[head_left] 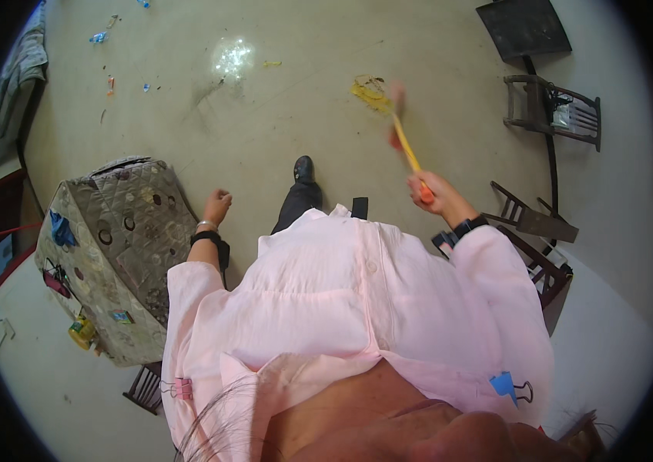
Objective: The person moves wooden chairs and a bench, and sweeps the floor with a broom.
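Observation:
My right hand (434, 194) is closed round the upper end of a long yellow stick with a red-orange end cap (406, 148). The stick slants away toward the floor. Its far end is smeared by motion, with reddish patches, so its kind is unclear. Beside that end lies a crumpled yellow strip-like scrap (370, 94) on the floor. My left hand (217, 206) hangs at my left side, empty, its fingers loosely bent and apart. The nearest thing to it is a table draped with a patterned quilted cover (130, 231).
Small litter, including a blue and clear plastic scrap (98, 37) and an orange wrapper (110, 85), dots the floor (288, 115). Dark wooden chairs (534, 215) and a black square-topped stand (525, 29) line the right. A yellow-labelled container (82, 333) is by the covered table.

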Demonstrator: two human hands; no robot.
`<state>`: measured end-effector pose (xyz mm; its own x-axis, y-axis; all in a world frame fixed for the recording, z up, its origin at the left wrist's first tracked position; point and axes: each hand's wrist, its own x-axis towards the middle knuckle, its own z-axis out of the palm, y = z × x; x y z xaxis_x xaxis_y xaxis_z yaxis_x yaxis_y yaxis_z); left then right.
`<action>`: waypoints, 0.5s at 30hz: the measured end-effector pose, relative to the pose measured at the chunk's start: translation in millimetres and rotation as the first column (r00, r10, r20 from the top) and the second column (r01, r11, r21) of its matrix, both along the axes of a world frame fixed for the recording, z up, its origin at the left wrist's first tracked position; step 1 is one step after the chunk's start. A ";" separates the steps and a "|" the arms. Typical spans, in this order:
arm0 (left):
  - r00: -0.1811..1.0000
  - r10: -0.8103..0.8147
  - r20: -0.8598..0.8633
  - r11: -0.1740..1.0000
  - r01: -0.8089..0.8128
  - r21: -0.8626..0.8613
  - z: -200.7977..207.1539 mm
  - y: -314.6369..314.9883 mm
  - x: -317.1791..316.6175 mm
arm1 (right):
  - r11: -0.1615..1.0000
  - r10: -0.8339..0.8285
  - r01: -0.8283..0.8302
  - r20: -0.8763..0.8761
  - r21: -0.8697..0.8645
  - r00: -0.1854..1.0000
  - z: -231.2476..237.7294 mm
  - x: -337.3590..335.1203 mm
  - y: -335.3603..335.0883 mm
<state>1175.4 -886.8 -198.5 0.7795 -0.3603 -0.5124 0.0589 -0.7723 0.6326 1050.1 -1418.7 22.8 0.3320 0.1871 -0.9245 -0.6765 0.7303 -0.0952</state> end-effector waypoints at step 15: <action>0.918 0.251 -0.306 0.967 -0.249 0.045 75.0 -72.2 51.5 | 0.792 0.464 -0.351 0.119 -0.500 0.878 55.3 63.8 29.7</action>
